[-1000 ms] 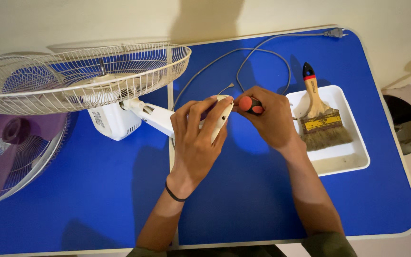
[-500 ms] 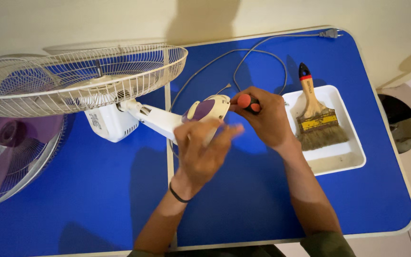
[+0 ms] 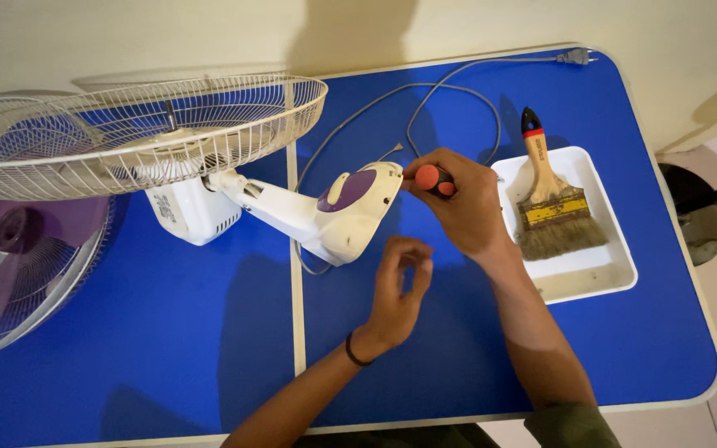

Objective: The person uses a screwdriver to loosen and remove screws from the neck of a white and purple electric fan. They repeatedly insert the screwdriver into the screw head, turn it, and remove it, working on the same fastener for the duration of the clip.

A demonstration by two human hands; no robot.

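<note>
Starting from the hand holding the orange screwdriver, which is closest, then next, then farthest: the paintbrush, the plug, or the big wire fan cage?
From the right hand in the head view:
1. Paintbrush, just to its right in the white tray.
2. Plug, up at the table's far right edge.
3. Wire fan cage, far off on the left.

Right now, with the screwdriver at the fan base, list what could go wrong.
1. The left hand is off the fan base, so pressure from the screwdriver in the right hand may slide it.
2. A slipping tip could scar the plastic.
3. The cord loops close behind and might snag.
</note>
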